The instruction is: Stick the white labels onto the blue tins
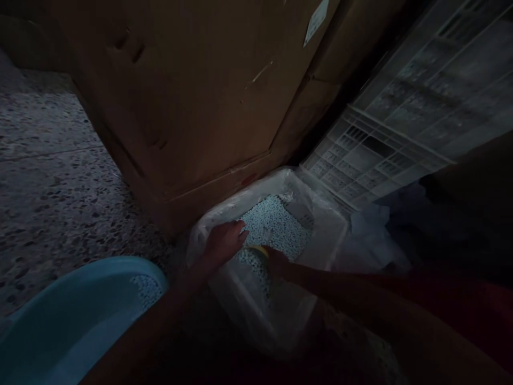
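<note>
Pale blue pellets (272,222) fill part of a clear plastic bag (324,235) that stands with its mouth spread wide. Over the bag's left side is my left hand (225,241), its fingers curled; whether they grip the plastic or something else is too dark to see. My right hand (277,262) reaches in from the right and is closed on a scoop with a yellow rim (258,249), down among the pellets. Most of the scoop is hidden by that hand and the dim light.
On the speckled floor (44,133) at the lower left stands a light blue basin (120,262) holding some pellets. A large cardboard box (192,107) rises just behind the bag. White plastic crates (368,152) are stacked at the right, near crumpled white plastic (372,235).
</note>
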### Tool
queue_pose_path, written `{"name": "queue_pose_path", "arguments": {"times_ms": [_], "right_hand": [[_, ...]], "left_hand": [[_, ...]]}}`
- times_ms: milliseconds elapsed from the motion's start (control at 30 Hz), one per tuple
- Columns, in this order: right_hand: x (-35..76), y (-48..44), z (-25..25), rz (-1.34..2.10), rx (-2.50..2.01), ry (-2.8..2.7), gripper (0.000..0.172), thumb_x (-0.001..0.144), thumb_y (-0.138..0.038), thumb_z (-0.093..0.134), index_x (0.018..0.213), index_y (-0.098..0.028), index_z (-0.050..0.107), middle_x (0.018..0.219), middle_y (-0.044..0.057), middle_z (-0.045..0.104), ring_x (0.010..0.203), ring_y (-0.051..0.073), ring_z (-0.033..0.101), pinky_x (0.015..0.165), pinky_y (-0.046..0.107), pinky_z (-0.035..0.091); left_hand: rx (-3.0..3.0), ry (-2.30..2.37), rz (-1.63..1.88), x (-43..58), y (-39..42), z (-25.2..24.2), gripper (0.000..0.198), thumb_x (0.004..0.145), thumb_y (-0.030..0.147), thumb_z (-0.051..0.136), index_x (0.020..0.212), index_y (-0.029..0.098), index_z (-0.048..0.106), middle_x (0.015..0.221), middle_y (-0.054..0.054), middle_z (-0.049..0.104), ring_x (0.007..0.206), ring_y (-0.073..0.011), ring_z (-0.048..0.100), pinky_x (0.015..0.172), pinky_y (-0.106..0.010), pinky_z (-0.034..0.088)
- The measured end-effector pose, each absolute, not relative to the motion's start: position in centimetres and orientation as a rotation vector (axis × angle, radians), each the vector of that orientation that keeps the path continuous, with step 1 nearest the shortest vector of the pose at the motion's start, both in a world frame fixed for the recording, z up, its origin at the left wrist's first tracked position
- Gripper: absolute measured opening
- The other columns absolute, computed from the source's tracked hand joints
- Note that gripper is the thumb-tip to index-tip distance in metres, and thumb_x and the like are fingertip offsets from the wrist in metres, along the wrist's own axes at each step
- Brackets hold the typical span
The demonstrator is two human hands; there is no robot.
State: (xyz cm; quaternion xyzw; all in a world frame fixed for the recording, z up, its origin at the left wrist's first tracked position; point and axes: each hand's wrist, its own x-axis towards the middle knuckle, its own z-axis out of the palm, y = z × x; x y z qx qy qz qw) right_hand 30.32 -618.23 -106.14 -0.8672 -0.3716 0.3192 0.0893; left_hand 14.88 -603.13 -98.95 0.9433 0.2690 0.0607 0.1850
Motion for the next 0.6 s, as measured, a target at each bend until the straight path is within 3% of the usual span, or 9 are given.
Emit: {"name": "queue_pose_path", "arguments": {"times_ms": [100,267,433,600], "right_hand": [[31.1,-618.1,-107.2,1.104,-2.412,-0.934,0.052,0.072,-0.025,0.053,0.124,-0.026,0.055,0.106,0.004,0.066,0.096,0.024,0.061,0.08,0.035,0.049],[33.9,-617.3,-110.0,1.353,-2.167,-0.585,0.049,0.06,-0.023,0.052,0.108,-0.02,0.061,0.065,0.0,0.06,0.058,0.019,0.058,0.056,0.035,0.051],[35.4,-616.5,-111.0,1.467,-1.879,-0.442,0.051,0.049,-0.019,0.053,0.099,-0.022,0.061,0.066,-0.003,0.061,0.062,0.018,0.059,0.06,0.035,0.052],[35.6,-617.2,-108.7,1.467,-1.734,-0.364,0.051,0.045,-0.016,0.052,0.094,-0.021,0.059,0.068,-0.001,0.063,0.069,0.021,0.062,0.065,0.037,0.052]], "left_hand": [[2.66,0.803,0.163,15.1,-602.9,-98.9,0.034,0.092,0.039,0.037,0.109,0.022,0.061,0.104,-0.007,0.069,0.096,-0.0233,0.063,0.076,-0.032,0.043],[2.665,0.82,0.178,16.0,-602.8,-99.1,0.034,0.092,0.038,0.037,0.109,0.021,0.061,0.106,-0.007,0.068,0.097,-0.0231,0.063,0.079,-0.032,0.044],[2.639,0.829,0.17,16.2,-603.1,-98.9,0.032,0.092,0.037,0.038,0.109,0.022,0.061,0.104,-0.006,0.069,0.1,-0.0229,0.062,0.083,-0.032,0.044],[2.564,0.78,0.198,15.2,-602.8,-98.2,0.033,0.092,0.036,0.037,0.11,0.019,0.059,0.103,-0.009,0.068,0.099,-0.0247,0.062,0.083,-0.034,0.045]]}}
